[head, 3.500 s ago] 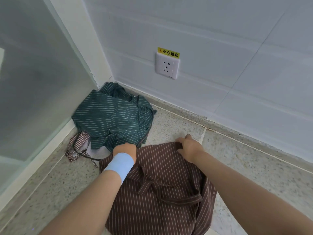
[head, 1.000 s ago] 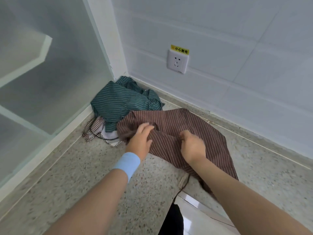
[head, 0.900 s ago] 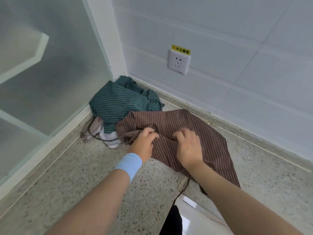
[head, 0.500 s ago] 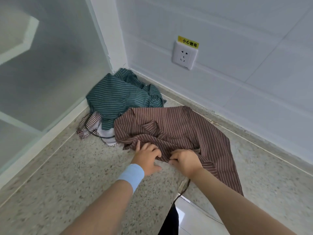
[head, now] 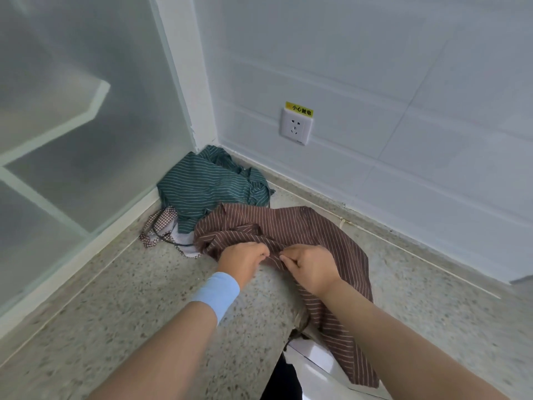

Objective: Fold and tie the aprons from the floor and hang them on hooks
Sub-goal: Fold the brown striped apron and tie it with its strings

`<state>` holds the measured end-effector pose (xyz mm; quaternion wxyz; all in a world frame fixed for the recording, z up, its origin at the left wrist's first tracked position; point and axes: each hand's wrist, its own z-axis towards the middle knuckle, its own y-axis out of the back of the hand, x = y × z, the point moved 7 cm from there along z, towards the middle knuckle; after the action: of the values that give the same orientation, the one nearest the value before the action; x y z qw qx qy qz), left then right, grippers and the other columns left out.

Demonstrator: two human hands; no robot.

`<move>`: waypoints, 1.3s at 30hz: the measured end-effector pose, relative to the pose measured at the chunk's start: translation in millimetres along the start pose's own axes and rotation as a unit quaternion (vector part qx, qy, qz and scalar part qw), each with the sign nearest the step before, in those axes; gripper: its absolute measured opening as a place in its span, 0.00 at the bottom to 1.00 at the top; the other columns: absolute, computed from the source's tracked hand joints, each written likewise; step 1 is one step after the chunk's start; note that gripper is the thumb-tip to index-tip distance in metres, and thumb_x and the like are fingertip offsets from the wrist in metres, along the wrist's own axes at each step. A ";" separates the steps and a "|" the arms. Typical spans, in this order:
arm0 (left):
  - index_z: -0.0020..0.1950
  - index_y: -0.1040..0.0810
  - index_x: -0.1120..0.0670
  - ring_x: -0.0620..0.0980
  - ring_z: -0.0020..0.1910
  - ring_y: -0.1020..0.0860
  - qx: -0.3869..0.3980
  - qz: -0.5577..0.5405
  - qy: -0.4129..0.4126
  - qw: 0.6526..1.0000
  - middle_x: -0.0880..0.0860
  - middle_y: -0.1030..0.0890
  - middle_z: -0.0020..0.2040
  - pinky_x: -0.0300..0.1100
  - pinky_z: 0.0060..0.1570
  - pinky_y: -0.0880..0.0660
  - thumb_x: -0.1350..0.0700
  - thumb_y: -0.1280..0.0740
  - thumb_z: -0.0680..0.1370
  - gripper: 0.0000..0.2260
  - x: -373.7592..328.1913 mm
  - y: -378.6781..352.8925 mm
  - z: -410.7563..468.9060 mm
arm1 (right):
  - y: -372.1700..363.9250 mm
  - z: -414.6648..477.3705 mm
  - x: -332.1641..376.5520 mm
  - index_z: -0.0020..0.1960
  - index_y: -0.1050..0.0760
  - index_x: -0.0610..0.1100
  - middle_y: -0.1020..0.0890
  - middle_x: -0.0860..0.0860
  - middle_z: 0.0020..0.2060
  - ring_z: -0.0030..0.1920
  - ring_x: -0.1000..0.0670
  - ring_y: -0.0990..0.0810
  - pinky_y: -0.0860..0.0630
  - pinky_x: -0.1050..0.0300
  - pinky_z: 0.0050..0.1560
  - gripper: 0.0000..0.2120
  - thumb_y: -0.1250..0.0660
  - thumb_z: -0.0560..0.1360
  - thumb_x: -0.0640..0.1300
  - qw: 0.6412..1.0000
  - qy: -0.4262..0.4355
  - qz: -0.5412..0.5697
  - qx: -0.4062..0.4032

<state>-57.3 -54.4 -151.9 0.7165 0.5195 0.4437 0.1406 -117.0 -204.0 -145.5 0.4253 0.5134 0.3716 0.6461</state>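
Note:
A brown apron (head: 314, 232) with thin white stripes lies crumpled on the speckled floor, its lower part trailing toward me. My left hand (head: 243, 262), with a light blue wristband, grips the apron's near edge. My right hand (head: 310, 267) pinches the same edge just to the right, the two hands almost touching. Behind it in the corner sits a green striped apron (head: 207, 186) in a heap. A small checked red-and-white cloth (head: 161, 226) with a dark cord lies to the left of the brown apron. No hooks are in view.
A frosted glass partition (head: 72, 140) runs along the left. The white tiled wall (head: 403, 67) at the back carries a power socket (head: 296, 127) with a yellow warning label. Speckled floor (head: 115, 313) spreads to the front left.
Both hands have drawn the brown apron's edge up and closer together; the cloth has bunched and lifted slightly. The view has pulled back and tilted up.

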 end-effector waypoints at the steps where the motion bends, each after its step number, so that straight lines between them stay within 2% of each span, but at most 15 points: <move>1: 0.51 0.18 0.52 0.52 0.47 0.21 -0.006 0.008 -0.010 1.000 0.49 0.17 0.46 0.49 0.44 0.23 0.58 0.34 0.79 0.06 -2.8 6.2 -1.4 | 5.5 0.2 4.9 0.48 0.15 0.54 0.14 0.59 0.48 0.45 0.54 0.16 0.21 0.53 0.45 0.13 0.39 0.80 0.54 1.000 0.011 -0.025 -0.014; 7: 0.55 0.24 0.54 0.52 0.48 0.26 0.007 -0.022 0.007 1.000 0.51 0.26 0.50 0.47 0.49 0.27 0.63 0.42 0.82 0.10 -22.6 44.7 -20.5 | 33.8 2.7 40.8 0.49 0.14 0.52 0.15 0.57 0.49 0.47 0.53 0.16 0.21 0.53 0.47 0.13 0.37 0.79 0.53 0.999 0.031 -0.004 -0.045; 9: 0.52 0.25 0.51 0.51 0.45 0.26 0.061 -0.039 0.051 0.996 0.49 0.27 0.47 0.46 0.47 0.28 0.63 0.45 0.81 0.11 -22.0 51.5 -28.7 | 37.7 2.0 49.7 0.41 0.16 0.50 0.16 0.58 0.41 0.42 0.57 0.19 0.22 0.56 0.46 0.13 0.36 0.80 0.52 0.996 -0.020 0.087 0.021; 12: 0.50 0.22 0.49 0.51 0.46 0.25 0.188 -0.020 0.126 0.974 0.50 0.23 0.47 0.46 0.50 0.27 0.61 0.45 0.80 0.13 -13.2 50.2 -49.0 | 25.6 -10.9 70.2 0.32 0.23 0.49 0.22 0.61 0.28 0.31 0.63 0.26 0.28 0.62 0.40 0.17 0.32 0.79 0.49 0.940 -0.114 0.261 0.190; 14: 0.53 0.20 0.56 0.53 0.46 0.23 0.344 0.035 0.155 0.925 0.52 0.21 0.49 0.50 0.56 0.25 0.60 0.43 0.79 0.12 -1.9 30.6 -69.9 | 4.8 -27.2 89.4 0.36 0.19 0.54 0.20 0.61 0.31 0.34 0.63 0.24 0.29 0.63 0.43 0.11 0.31 0.78 0.49 0.885 -0.121 0.290 0.343; 16: 0.59 0.21 0.58 0.52 0.40 0.22 0.505 0.056 0.230 0.830 0.52 0.21 0.45 0.49 0.55 0.23 0.57 0.38 0.79 0.12 15.8 11.8 -108.0 | -19.5 -49.2 102.1 0.49 0.16 0.52 0.14 0.57 0.44 0.44 0.57 0.17 0.25 0.59 0.48 0.06 0.32 0.77 0.47 0.833 -0.128 0.267 0.468; 18: 0.66 0.25 0.54 0.50 0.42 0.20 0.547 0.028 0.297 0.782 0.50 0.18 0.47 0.48 0.58 0.23 0.53 0.37 0.79 0.16 28.9 0.9 -131.5 | -34.4 -55.4 96.0 0.56 0.17 0.45 0.15 0.49 0.53 0.53 0.50 0.16 0.22 0.54 0.55 0.11 0.35 0.78 0.46 0.844 -0.147 0.217 0.468; 21: 0.68 0.25 0.52 0.50 0.50 0.20 0.462 0.030 0.231 0.856 0.51 0.19 0.59 0.45 0.57 0.23 0.58 0.42 0.81 0.17 36.8 -10.2 -114.5 | -42.7 -43.9 76.4 0.61 0.20 0.43 0.17 0.48 0.57 0.59 0.44 0.19 0.23 0.52 0.60 0.15 0.41 0.82 0.46 0.905 -0.173 0.144 0.362; 23: 0.66 0.23 0.49 0.51 0.54 0.21 0.377 0.044 0.197 0.904 0.51 0.22 0.65 0.43 0.54 0.24 0.61 0.45 0.81 0.18 41.4 -14.1 -94.4 | -48.2 -36.5 60.2 0.68 0.25 0.48 0.24 0.49 0.67 0.61 0.45 0.21 0.24 0.53 0.61 0.17 0.42 0.82 0.45 0.917 -0.195 0.124 0.325; 25: 0.68 0.25 0.47 0.53 0.62 0.25 0.319 0.050 0.196 0.926 0.50 0.29 0.71 0.43 0.57 0.26 0.59 0.45 0.81 0.18 48.0 -17.5 -76.8 | -56.4 -29.1 41.9 0.74 0.32 0.52 0.33 0.45 0.73 0.70 0.42 0.30 0.29 0.46 0.68 0.21 0.41 0.81 0.47 0.923 -0.205 0.063 0.318; 30: 0.80 0.48 0.43 0.57 0.79 0.53 0.339 0.118 0.222 0.907 0.50 0.55 0.81 0.59 0.74 0.42 0.54 0.39 0.80 0.30 73.9 -43.4 -51.3 | -77.3 -10.8 7.4 0.81 0.52 0.53 0.54 0.46 0.81 0.80 0.40 0.55 0.46 0.33 0.75 0.34 0.40 0.80 0.53 0.918 -0.218 -0.023 0.330; 32: 0.80 0.50 0.42 0.56 0.79 0.55 0.384 0.099 0.236 0.887 0.49 0.57 0.81 0.60 0.75 0.44 0.52 0.38 0.79 0.32 88.9 -65.2 -38.2 | -93.8 2.9 -5.9 0.81 0.57 0.54 0.58 0.48 0.81 0.80 0.43 0.60 0.51 0.33 0.76 0.37 0.41 0.80 0.54 0.911 -0.199 -0.027 0.360; 34: 0.78 0.42 0.43 0.57 0.77 0.45 0.372 0.110 0.224 0.894 0.51 0.47 0.80 0.57 0.73 0.40 0.51 0.39 0.79 0.27 89.5 -68.2 -30.5 | -97.7 9.6 -4.5 0.81 0.56 0.53 0.57 0.49 0.81 0.80 0.45 0.59 0.53 0.36 0.78 0.37 0.40 0.79 0.54 0.919 -0.168 -0.024 0.357; 37: 0.69 0.29 0.46 0.52 0.61 0.25 0.203 0.099 0.181 0.957 0.49 0.28 0.67 0.50 0.61 0.27 0.57 0.41 0.80 0.17 87.4 -48.0 9.9 | -106.9 31.8 -5.8 0.77 0.37 0.53 0.42 0.54 0.79 0.78 0.47 0.41 0.41 0.45 0.76 0.28 0.37 0.79 0.52 0.926 -0.186 0.090 0.316; 39: 0.70 0.31 0.47 0.51 0.58 0.25 0.124 0.070 0.139 0.980 0.47 0.31 0.66 0.49 0.52 0.23 0.63 0.39 0.78 0.21 83.8 -34.5 32.0 | -107.8 44.9 -5.6 0.62 0.22 0.54 0.22 0.57 0.64 0.59 0.49 0.21 0.26 0.55 0.59 0.14 0.38 0.78 0.48 0.915 -0.222 0.181 0.283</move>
<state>6.3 -33.3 -220.8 0.5668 0.6092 0.5153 0.2051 -54.2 -168.2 -237.4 0.2092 0.8013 0.3353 0.4491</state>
